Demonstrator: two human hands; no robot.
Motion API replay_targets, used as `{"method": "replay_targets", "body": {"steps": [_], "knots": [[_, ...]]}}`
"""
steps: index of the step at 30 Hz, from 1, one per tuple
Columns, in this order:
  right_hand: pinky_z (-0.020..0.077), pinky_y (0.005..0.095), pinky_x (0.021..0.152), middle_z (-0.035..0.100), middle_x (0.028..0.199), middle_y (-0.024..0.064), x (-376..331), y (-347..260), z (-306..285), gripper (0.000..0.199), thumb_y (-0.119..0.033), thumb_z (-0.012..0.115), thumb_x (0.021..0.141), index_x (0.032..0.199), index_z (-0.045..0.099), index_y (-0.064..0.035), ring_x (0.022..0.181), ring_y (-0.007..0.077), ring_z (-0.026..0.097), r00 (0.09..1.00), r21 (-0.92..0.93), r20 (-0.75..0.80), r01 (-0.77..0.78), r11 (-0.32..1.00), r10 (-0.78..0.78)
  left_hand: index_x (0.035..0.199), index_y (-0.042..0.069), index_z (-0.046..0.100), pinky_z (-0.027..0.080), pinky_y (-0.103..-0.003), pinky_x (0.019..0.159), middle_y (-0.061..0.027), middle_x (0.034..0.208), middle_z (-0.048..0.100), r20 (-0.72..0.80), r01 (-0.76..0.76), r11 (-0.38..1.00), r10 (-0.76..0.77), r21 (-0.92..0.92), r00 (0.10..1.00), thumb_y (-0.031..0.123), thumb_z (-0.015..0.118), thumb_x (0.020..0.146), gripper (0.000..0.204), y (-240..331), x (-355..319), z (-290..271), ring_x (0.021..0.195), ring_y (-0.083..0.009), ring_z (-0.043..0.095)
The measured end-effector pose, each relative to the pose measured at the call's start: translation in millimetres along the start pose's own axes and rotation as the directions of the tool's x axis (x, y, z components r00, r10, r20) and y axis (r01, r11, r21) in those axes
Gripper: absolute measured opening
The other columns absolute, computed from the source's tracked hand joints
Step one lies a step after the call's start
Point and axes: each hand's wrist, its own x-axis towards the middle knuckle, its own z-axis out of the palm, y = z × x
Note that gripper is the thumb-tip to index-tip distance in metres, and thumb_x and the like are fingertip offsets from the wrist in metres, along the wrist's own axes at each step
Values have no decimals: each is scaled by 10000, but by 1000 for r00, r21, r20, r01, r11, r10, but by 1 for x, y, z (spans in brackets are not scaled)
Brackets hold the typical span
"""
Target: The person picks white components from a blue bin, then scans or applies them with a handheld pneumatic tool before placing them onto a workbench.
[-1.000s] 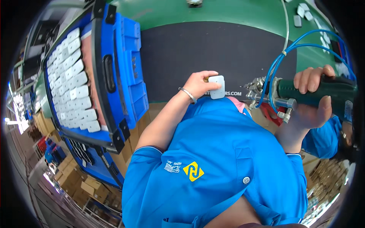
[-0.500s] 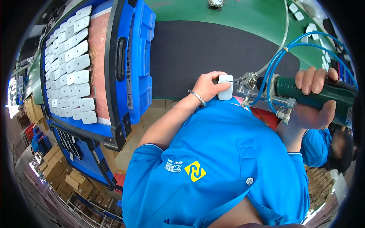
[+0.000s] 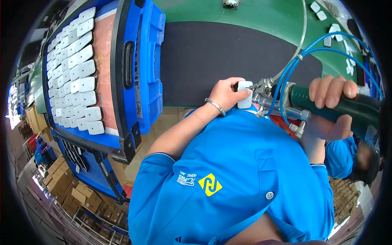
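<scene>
Between the thumb and fingers of my left hand point(image 3: 226, 95) is a small white plate point(image 3: 245, 101) with rounded corners, held upright. My right hand point(image 3: 332, 98) is wrapped round the dark green barrel of a dispensing gun point(image 3: 304, 96), which points left. The metal nozzle end point(image 3: 261, 90) of the gun is right at the plate's edge; whether it touches cannot be made out. Two blue air hoses point(image 3: 286, 75) and a clear tube point(image 3: 303, 32) run from the gun's front. On my left, a blue crate point(image 3: 126, 102) bears overlapping rows of white plates point(image 3: 79, 69).
A black mat point(image 3: 228, 53) covers part of the green table point(image 3: 204, 11). Loose white pieces point(image 3: 347, 55) lie at its far right. Another person in blue point(image 3: 339, 158) is close on my right. Cardboard boxes point(image 3: 63, 179) stand at the lower left.
The gun has shifted slightly left and my right hand has tilted with it. My left hand and the plate have moved a little to the right, and the nozzle now overlaps the plate's edge.
</scene>
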Motion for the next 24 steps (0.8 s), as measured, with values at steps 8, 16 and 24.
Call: {"method": "replay_targets", "body": {"steps": [8,16,24], "knots": [[360,256,556,480,727,27,-1,-23,-8,466,-342,456,746,1125,373,-83,596,117,449,983,-17,-164,74,997,-76,1010,10,539,480,-251,656,-126,888,578,-107,-24,997,17,-71,994,103,590,704,323,-27,-3,-17,758,-179,572],[369,243,550,487,746,20,-13,-14,-1,502,-352,467,739,1149,351,-86,598,109,456,996,-8,-89,6,1000,-6,1010,9,534,480,-265,678,-127,905,574,-114,-30,981,9,-192,993,101,575,703,323,-23,-3,-7,780,-190,569],[381,233,546,493,762,17,-12,-13,2,515,-338,493,729,1152,346,-83,603,100,463,999,6,-37,-5,1000,5,996,3,540,480,-270,680,-122,897,578,-88,5,971,-27,-239,996,98,579,683,329,-9,-5,-2,788,-188,566]]}}
